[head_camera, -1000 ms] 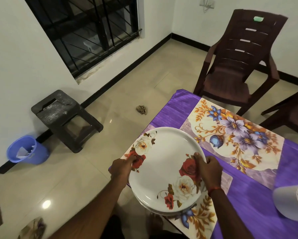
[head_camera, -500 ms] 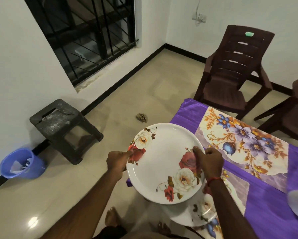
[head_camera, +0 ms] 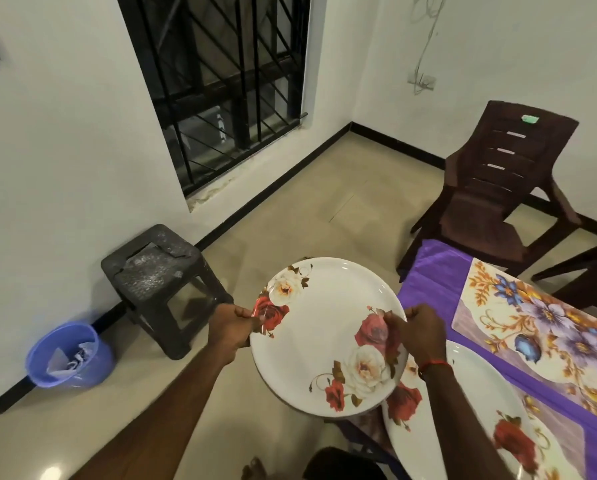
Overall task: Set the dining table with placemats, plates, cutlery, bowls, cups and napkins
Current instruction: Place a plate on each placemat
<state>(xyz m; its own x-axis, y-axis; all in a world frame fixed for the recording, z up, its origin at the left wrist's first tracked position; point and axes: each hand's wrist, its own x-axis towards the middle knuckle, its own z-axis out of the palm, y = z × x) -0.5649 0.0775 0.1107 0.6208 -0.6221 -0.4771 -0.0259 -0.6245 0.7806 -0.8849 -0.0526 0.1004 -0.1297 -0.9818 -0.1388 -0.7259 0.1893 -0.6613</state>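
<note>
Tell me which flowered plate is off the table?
The left plate, gripped by the left hand and right hand; the other plate lies on the table.

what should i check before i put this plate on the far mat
1. Grip: left hand and right hand hold the plate by opposite rims: ok.
2. Far mat has no dish on its visible part: ok.
3. Plate above the mat: it hangs over the floor, beside the table: not ok.
4. Clearance over the second plate on the table: cannot tell.
5. Plate level: cannot tell.
</note>
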